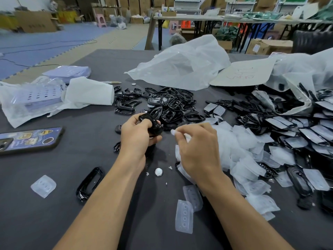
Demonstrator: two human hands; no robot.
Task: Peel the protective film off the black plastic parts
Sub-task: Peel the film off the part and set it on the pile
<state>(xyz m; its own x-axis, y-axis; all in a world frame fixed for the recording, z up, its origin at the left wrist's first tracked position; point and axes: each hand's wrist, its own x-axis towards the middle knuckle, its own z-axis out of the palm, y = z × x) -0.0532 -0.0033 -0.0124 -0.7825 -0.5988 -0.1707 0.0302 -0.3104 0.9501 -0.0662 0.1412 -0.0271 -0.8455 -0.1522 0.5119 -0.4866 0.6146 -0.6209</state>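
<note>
Tabletop [90, 141] bag [297, 74] of black parts [290, 103]

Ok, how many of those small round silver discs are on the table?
2. One silver disc lies near the right hand, left of its wrist; the other sits farther back, just left of the white plastic bag. Piles may hide more.
</note>
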